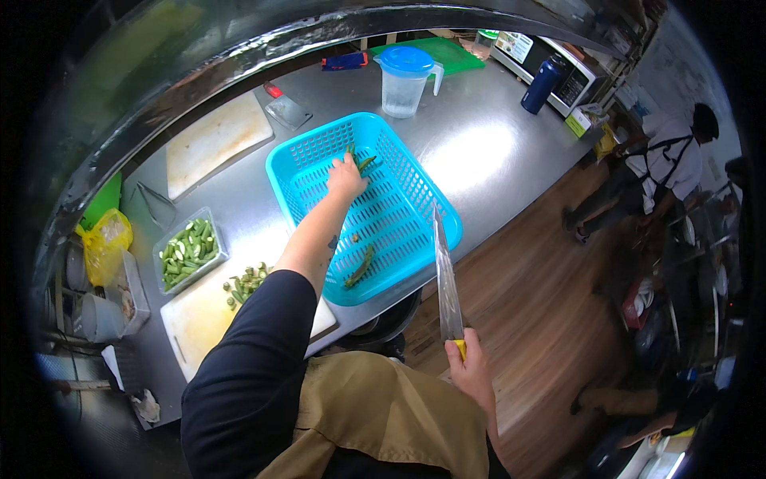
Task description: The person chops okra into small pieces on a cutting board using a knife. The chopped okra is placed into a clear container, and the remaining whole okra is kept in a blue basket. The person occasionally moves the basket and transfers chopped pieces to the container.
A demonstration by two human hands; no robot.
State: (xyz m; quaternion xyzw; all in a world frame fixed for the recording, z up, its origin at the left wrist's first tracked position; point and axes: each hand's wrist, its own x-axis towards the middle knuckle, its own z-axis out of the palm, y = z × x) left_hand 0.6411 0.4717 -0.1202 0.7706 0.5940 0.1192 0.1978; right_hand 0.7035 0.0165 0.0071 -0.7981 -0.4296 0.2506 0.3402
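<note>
My left hand (pixel 347 178) reaches into the far end of a turquoise plastic basket (pixel 452 227), its fingers closed around a few okra pods (pixel 365 163). More okra (pixel 361 268) lies on the basket floor at the near end. By its yellow handle, my right hand (pixel 471 365) grips a kitchen knife (pixel 447 287), blade pointing up and away beside the basket's right side. Cut okra pieces (pixel 244 287) lie on a white cutting board (pixel 197 326), partly hidden behind my left arm. A clear plastic container (pixel 188 250) at the board's far left holds sliced okra.
Tongs (pixel 149 203), a second cutting board (pixel 218 141) and a red-handled cleaver (pixel 288 111) lie on the steel table (pixel 485 161). A blue-lidded pitcher (pixel 407 84), a blue bottle (pixel 541 85) and a microwave oven (pixel 577 84) stand farther back. One person (pixel 664 155) stands at the right; another is partly visible lower right.
</note>
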